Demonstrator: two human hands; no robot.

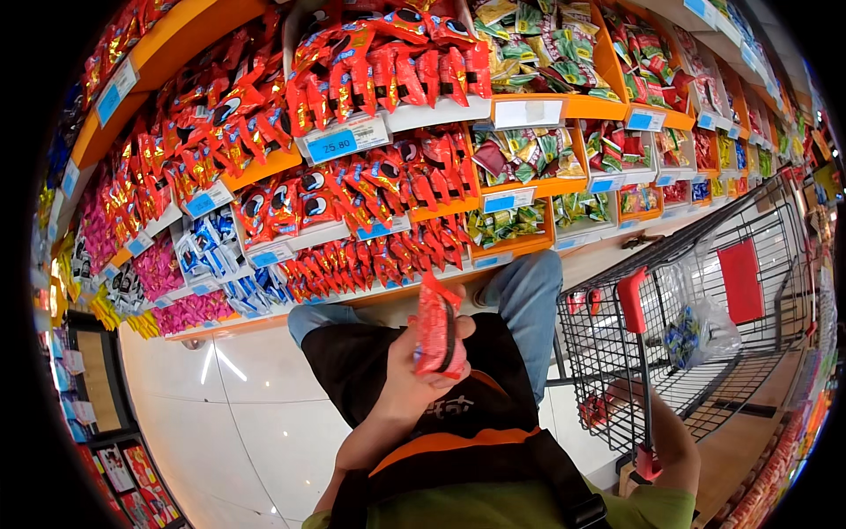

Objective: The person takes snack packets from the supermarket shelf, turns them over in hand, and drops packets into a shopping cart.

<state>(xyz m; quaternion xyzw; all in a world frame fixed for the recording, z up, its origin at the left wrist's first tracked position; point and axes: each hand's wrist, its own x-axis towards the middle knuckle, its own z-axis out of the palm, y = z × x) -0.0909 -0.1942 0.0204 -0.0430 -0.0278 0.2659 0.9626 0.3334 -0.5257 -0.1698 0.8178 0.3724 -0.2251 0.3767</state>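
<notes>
My left hand point(404, 360) is raised in front of my lap, its fingers wrapped around a red snack packet point(434, 334) with a dark stripe. It may be more than one packet; the fingers cover part of it. To the right, my right arm reaches into a black wire shopping cart point(598, 324). Behind the mesh, my right hand point(621, 395) is close to some red packets point(595, 410) low in the cart. The wires hide its fingers, so I cannot tell whether it grips them. A clear plastic bag point(717, 337) containing blue-green wrapped pieces lies farther inside the cart.
Before me rise tiered bins of red packets point(396, 73), with green and gold wrapped sweets point(542, 46) to their right. Price labels point(347, 140) line the orange-and-white shelf edges. A red plastic corner piece point(632, 301) tops the cart. Pale tiles point(264, 436) form the floor.
</notes>
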